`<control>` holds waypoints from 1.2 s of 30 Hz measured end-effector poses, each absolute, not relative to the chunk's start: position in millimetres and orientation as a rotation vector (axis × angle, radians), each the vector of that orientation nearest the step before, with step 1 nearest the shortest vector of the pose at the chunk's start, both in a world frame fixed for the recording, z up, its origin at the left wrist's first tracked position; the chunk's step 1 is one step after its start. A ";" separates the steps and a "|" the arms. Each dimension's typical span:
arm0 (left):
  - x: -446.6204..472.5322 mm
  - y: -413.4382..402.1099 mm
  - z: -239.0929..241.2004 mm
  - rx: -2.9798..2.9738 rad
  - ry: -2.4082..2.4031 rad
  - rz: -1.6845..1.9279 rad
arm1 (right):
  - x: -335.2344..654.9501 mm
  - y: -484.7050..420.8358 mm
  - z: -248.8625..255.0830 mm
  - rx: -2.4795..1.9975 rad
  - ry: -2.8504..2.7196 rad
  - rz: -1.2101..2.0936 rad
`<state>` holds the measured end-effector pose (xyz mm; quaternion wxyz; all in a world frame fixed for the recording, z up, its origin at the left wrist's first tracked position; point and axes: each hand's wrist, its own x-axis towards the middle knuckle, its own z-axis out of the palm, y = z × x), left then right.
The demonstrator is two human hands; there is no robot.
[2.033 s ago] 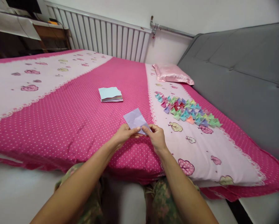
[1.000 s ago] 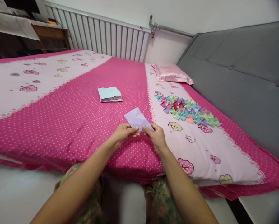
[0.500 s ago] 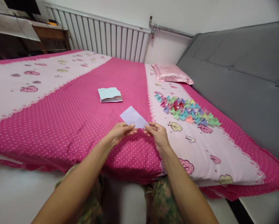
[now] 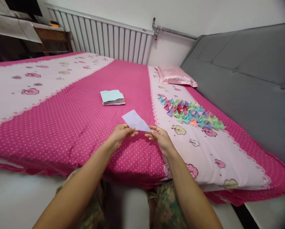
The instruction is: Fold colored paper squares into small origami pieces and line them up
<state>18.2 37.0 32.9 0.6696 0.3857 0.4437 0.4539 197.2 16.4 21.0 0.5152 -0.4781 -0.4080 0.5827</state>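
A sheet of lilac paper (image 4: pixel 135 120) is held between my two hands just above the bed's front part, its near edge folded or straight along my fingers. My left hand (image 4: pixel 123 133) pinches its lower left edge between thumb and fingers. At the right corner, my right hand (image 4: pixel 159 135) grips the same sheet with thumb on top. Beyond the hands lies a stack of coloured paper (image 4: pixel 112 96), light blue on top. To the right, rows of small folded paper boats (image 4: pixel 192 114) in many colours stand on the bedspread.
The pink and white bedspread (image 4: pixel 80 111) covers the bed. A pink satin pillow (image 4: pixel 175 75) lies at the back right, by the grey padded headboard (image 4: pixel 247 70). Against the wall is a radiator (image 4: pixel 104 35), with a desk (image 4: pixel 51 35) at the far left.
Both hands still hold the lilac sheet. The sheet has turned slightly, and my left hand has slid a little leftward along its edge.
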 end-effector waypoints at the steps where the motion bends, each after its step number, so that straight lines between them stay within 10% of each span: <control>1: 18.3 36.4 33.7 0.912 1.026 1.034 | 197.1 16.8 19.3 -1.178 -1.003 1.380; 14: 18.6 39.9 20.3 1.633 1.277 1.183 | 191.8 7.4 29.5 -1.159 -1.346 0.663; 36: 30.1 23.0 34.8 1.416 1.056 1.289 | 186.9 7.1 24.5 -1.024 -1.425 0.868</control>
